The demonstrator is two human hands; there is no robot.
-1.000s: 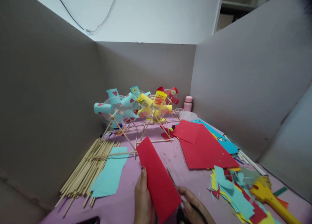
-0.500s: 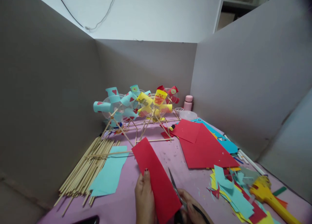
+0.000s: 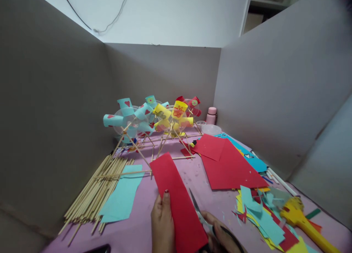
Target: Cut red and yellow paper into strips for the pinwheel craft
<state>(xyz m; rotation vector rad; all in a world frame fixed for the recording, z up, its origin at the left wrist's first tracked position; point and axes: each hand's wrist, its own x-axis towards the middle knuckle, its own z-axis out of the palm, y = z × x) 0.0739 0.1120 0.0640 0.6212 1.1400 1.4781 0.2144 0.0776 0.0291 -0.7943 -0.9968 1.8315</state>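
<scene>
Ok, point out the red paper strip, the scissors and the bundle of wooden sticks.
red paper strip (image 3: pixel 176 198), head view, middle of the strip.
scissors (image 3: pixel 198 211), head view, on the blades.
bundle of wooden sticks (image 3: pixel 96 192), head view, middle of the pile.

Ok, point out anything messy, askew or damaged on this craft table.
Nothing looks damaged. The only mess is the loose heap of cyan, yellow and red paper offcuts at the right, beside the yellow plastic tool. The bundle of thin wooden sticks is fanned out unevenly.

no readable text or numbers, only red hearts on the blue paper cups (image 3: pixel 125 103)
</scene>
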